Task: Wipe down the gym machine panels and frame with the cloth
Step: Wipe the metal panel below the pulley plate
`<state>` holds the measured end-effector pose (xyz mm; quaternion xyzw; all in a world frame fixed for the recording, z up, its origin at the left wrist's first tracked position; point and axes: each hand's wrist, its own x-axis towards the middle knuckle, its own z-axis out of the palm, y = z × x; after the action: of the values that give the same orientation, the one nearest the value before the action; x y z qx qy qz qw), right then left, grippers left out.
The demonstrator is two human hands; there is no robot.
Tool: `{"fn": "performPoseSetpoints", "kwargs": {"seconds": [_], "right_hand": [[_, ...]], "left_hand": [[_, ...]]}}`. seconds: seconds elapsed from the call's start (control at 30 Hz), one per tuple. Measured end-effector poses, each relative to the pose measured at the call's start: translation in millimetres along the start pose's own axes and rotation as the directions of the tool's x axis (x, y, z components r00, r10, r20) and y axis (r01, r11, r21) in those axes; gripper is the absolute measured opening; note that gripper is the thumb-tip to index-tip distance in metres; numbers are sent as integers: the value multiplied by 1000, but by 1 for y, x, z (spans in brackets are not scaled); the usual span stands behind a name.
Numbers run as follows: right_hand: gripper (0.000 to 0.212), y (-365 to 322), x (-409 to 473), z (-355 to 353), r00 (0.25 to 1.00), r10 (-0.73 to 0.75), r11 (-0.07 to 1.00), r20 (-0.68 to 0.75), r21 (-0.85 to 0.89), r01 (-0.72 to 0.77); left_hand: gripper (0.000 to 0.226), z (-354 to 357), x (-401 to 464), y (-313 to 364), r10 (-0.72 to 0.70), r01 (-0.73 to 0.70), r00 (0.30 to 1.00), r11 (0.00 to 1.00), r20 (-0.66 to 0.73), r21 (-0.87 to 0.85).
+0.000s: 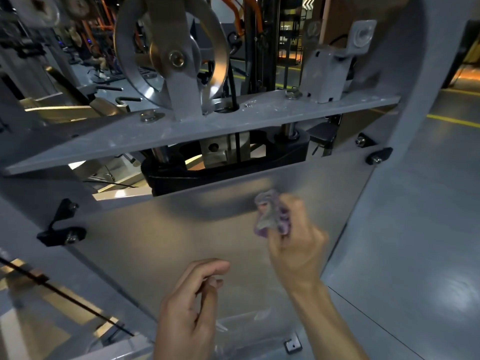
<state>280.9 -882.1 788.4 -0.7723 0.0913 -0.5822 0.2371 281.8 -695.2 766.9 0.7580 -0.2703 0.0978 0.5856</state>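
Observation:
A translucent grey panel (166,242) covers the front of the gym machine, below a grey crossbar (181,131) of the frame. My right hand (296,245) grips a bunched purple-grey cloth (271,214) and holds it against the upper right part of the panel. Lower down and in front of the panel, my left hand (189,307) hovers with loosely curled fingers and holds nothing. The cloth and right hand look motion-blurred.
A large metal pulley wheel (171,50) stands on the crossbar, with a cable running down through it. Black brackets with bolts (62,233) (378,155) fix the panel to the side uprights. Grey gym floor with yellow lines (452,122) lies to the right; other machines stand behind.

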Motion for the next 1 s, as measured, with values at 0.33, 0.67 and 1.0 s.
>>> {"fn": "performPoseSetpoints", "kwargs": {"seconds": [0.33,0.67,1.0], "right_hand": [[55,6,-4,5,991,-107,994,82,29,105],[44,14,-2,1,986,-160,986,42,51,158],[33,44,9,-14,990,-143,990,-4,6,143]], "left_hand": [[40,16,5,6,37,-38,999,996,24,78],[30,35,3,20,312,-279,950,887,-31,369],[31,58,6,25,315,-262,948,862,-53,434]]}}
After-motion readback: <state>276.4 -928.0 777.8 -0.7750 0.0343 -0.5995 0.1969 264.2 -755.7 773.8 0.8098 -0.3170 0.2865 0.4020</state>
